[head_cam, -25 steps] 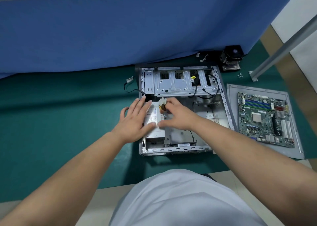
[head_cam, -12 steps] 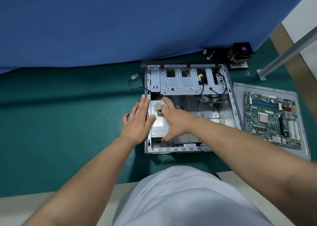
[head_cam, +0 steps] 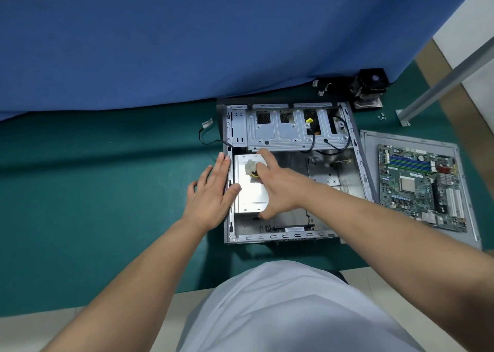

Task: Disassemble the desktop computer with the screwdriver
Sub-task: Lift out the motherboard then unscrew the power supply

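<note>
The open desktop case (head_cam: pixel 358 148) lies flat on the green mat. A silver power supply (head_cam: pixel 250 193) sits in its left half, with a white connector (head_cam: pixel 250 166) and yellow wires on top. My right hand (head_cam: pixel 280 184) spans the supply, the thumb hooked at its near edge and the index finger reaching its far edge, and it holds the wires against the top. My left hand (head_cam: pixel 211 191) lies flat along the case's left wall, its thumb touching the supply. No screwdriver is in view.
The removed motherboard (head_cam: pixel 419 185) rests on a grey side panel (head_cam: pixel 371 140) right of the case. A black cooler (head_cam: pixel 370 86) and loose screws (head_cam: pixel 382 116) lie behind it. A blue curtain hangs behind the case. A metal leg (head_cam: pixel 443 84) slants at the right.
My right hand has lowered the white connector onto the power supply and spread over it. My left hand slid off the supply's top onto the case's left wall.
</note>
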A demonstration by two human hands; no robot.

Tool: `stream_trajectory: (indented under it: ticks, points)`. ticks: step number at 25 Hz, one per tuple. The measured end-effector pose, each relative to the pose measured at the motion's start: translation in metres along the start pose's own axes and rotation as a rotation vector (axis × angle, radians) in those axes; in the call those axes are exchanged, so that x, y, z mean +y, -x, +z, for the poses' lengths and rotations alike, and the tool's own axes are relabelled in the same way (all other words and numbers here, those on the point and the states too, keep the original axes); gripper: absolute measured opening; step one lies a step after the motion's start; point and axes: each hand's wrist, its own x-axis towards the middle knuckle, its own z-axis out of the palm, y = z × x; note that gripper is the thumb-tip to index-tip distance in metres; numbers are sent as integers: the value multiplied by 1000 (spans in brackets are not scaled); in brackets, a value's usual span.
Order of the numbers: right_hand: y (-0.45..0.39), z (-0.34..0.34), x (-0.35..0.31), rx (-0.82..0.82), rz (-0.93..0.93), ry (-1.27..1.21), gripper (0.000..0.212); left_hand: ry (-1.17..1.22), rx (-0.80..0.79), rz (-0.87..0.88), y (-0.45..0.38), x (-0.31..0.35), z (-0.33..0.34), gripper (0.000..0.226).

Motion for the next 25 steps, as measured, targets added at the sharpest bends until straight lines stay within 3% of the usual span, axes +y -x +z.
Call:
stream_trajectory:
  ticks: [6, 10, 15, 18, 20, 22, 25]
  points:
    - [29, -6, 31, 23, 55, -118, 107, -63, 77, 62, 5, 6, 0, 65]
    - [55, -16, 34, 107, 120, -284, 107, -124, 100, 277, 13, 31, 0, 66]
    - [85, -40, 30, 249, 290, -516, 103, 270, 69, 215, 20, 75, 0, 68]
    - [103, -64, 35, 355, 475, -615, 81, 439, -57, 188, 20, 107, 2, 100]
    - [112, -80, 41, 403, 529, -725, 82, 431, -7, 172, 14, 135, 1, 119]
    - [123, -97, 45, 409, 536, -773, 89, 427, 97, 154, 2, 161, -2, 115]
    - [149, -131, 72, 381, 518, -981, 82, 680, 136, 116, -15, 189, -9, 91]
